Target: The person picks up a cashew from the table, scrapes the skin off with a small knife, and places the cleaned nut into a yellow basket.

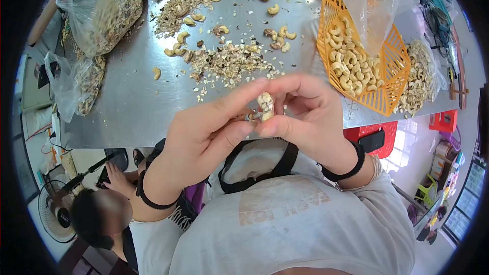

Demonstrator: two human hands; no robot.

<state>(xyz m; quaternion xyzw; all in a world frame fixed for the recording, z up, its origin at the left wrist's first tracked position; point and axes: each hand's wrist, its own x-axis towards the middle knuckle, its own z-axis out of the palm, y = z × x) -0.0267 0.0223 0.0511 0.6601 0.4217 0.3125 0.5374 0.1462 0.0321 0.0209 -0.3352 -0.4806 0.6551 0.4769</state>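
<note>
In front of my chest, my two hands meet over the near edge of the metal table. Thumb and fingers of my right hand (310, 114) pinch a cashew nut (265, 103) with a patchy surface. My left hand (209, 127) is closed in a pinch against the nut's left side; a small, thin thing shows at its fingertips, too small to name. Beyond the hands lies a pile of skin flakes and nut crumbs (232, 63). Several loose cashews (279, 38) are scattered around it. On the right, an orange plastic basket (397, 84) holds many pale cashews.
Clear bags of nut pieces (109, 18) stand on the table's left side. More cashews spill from a bag (417, 76) at right. A phone (372, 141) rests on a red stool (389, 140). Another person (99, 219) sits at lower left near a fan (56, 211).
</note>
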